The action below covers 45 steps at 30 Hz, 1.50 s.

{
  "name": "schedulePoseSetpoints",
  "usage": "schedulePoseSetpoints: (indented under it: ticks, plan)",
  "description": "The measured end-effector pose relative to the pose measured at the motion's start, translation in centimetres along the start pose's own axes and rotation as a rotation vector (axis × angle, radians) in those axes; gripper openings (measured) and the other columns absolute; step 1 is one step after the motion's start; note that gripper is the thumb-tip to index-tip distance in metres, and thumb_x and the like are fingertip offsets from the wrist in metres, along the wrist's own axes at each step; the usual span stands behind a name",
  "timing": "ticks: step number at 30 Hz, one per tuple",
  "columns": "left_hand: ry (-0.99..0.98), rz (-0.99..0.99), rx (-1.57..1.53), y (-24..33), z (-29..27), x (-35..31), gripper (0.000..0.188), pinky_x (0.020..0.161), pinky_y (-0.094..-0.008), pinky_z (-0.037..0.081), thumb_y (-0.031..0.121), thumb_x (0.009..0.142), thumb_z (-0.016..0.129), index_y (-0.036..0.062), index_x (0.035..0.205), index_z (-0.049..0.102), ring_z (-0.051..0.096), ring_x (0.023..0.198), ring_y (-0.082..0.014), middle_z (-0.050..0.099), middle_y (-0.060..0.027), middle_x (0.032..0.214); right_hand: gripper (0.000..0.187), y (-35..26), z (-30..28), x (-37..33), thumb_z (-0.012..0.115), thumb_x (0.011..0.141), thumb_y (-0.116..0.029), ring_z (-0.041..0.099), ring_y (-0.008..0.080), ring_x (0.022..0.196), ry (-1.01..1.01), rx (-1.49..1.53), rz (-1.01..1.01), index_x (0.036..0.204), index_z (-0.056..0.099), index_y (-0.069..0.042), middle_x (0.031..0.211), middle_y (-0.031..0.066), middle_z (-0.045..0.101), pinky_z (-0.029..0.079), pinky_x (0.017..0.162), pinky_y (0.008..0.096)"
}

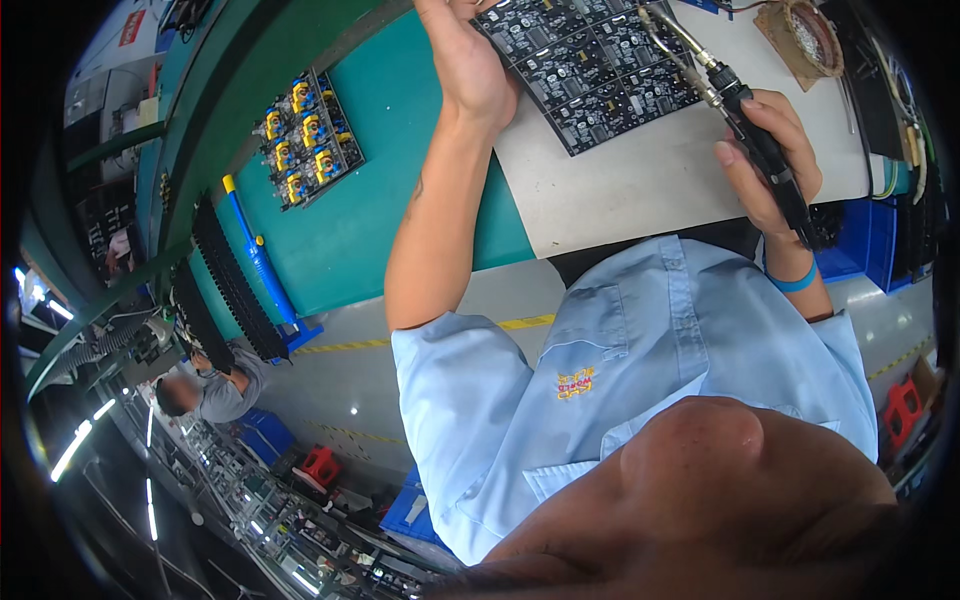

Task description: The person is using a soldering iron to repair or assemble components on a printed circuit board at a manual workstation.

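Note:
A black circuit board panel [600, 75], divided into several sections crowded with small parts, lies tilted at the top of the view. My left hand [468, 72] grips its left edge; the fingertips are partly hidden by the board and cut off by the picture's edge. In my right hand [775, 160] is a black-handled soldering iron [745, 115], fingers wrapped round the handle. Its metal tip and a thin feed tube beside it reach over the board's upper right part. Whether the tip touches the board I cannot tell.
A board with yellow and blue components [312, 140] rests on the green mat [385, 120], left of my forearm. Nearer the edge lie a blue desoldering pump [262, 265] and black slotted racks [235, 280]. A round coil holder [805, 38] stands far right. Another person [215, 390] works at left.

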<state>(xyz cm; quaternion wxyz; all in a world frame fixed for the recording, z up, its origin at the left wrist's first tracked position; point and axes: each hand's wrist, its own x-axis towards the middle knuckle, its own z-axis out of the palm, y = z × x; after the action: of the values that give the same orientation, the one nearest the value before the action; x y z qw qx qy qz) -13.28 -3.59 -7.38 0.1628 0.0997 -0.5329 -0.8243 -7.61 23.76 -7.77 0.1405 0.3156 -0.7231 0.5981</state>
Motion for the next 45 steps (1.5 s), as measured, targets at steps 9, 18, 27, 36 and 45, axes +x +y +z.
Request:
schedulePoseSetpoints:
  ticks: [9,18,27,36,45]
  plan:
    - [-0.113,-0.168,-0.061,0.3,-0.1,0.1,0.079,0.077,-0.032,0.05,0.074,0.098,0.026,0.0041,0.108,0.061,0.064,0.082,-0.021,0.069,-0.0141,0.096,0.044,0.1,-0.4,0.2,0.077,0.072,0.004,0.061,0.0227,0.083,-0.041,-0.003,-0.042,0.116,0.067,0.004,0.108,0.0179,0.065,0.05,0.073,0.0272]
    - [-0.148,-0.167,-0.017,0.5,0.6,-0.3,0.077,0.076,-0.0318,0.05,0.072,0.099,0.026,0.0042,0.108,0.061,0.064,0.081,-0.0207,0.07,-0.0138,0.096,0.045,0.2,-0.2,0.5,0.076,0.072,0.004,0.06,0.021,0.077,-0.053,-0.019,-0.094,0.116,0.067,0.004,0.106,0.0172,0.065,0.049,0.07,0.0263]
    - [-0.137,-0.118,0.029,0.7,0.7,-0.6,0.075,0.075,-0.0314,0.05,0.07,0.101,0.026,0.0042,0.109,0.061,0.064,0.08,-0.0203,0.07,-0.0135,0.096,0.045,0.2,-0.1,0.5,0.076,0.072,0.005,0.059,0.02,0.076,-0.071,-0.009,-0.101,0.116,0.067,0.003,0.104,0.0166,0.065,0.049,0.068,0.0255]
    - [-0.196,-0.07,0.01,0.6,0.7,-0.7,0.076,0.076,-0.0305,0.05,0.07,0.101,0.025,0.0032,0.111,0.06,0.064,0.081,-0.0193,0.071,-0.0134,0.096,0.045,0.3,-0.2,0.3,0.076,0.071,0.005,0.059,0.0199,0.076,-0.102,0.012,-0.112,0.116,0.067,0.003,0.103,0.0162,0.065,0.049,0.068,0.0254]
    - [-0.255,0.02,0.034,0.7,0.6,-1.0,0.079,0.079,-0.0292,0.049,0.07,0.101,0.021,0.0016,0.113,0.059,0.065,0.083,-0.0187,0.071,-0.013,0.096,0.046,-1.3,0.6,1.3,0.073,0.07,0.008,0.061,0.0207,0.078,-0.094,0.028,-0.056,0.115,0.068,0.003,0.103,0.0157,0.067,0.05,0.069,0.0266]
